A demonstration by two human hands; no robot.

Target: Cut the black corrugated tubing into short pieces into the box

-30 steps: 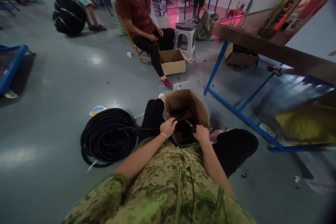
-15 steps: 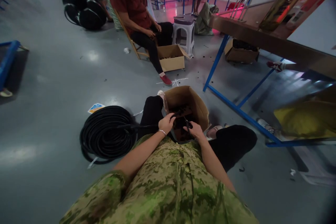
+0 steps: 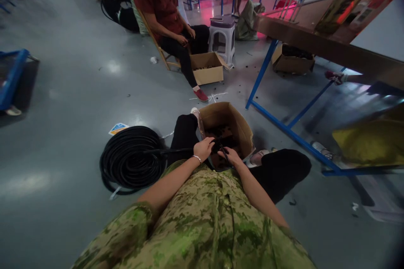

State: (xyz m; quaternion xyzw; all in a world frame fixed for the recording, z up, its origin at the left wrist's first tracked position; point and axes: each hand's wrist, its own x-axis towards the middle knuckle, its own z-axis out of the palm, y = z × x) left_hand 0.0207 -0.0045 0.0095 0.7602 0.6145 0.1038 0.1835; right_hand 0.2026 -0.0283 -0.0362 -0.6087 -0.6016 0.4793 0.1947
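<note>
Left hand: I see my left hand (image 3: 203, 148) closed round the black hose (image 3: 178, 150), a band at its wrist.
Right hand: my right hand (image 3: 232, 157) is clamped on a dark hand tool (image 3: 225, 151), too small from here to identify; the two hands nearly meet.
Hose: it runs from the coil (image 3: 115, 159) on the floor, across my left thigh, to the left hand.
Open carton: this brown box (image 3: 240, 124) stands between my legs, under the hands, with dark pieces in it.
Floor: smooth grey floor (image 3: 69, 134), shiny under the lights; a printed card (image 3: 118, 128) lies just beyond the coil, and a black scrap (image 3: 293, 202) lies to my right.
Co-worker: ahead, a person in a red shirt (image 3: 159, 12) sits on a wooden chair (image 3: 152, 42), with a low carton (image 3: 208, 77) and a stool (image 3: 221, 35) near.
Room: a blue-legged table (image 3: 315, 42) fills the right; pink light glows at the back.
</note>
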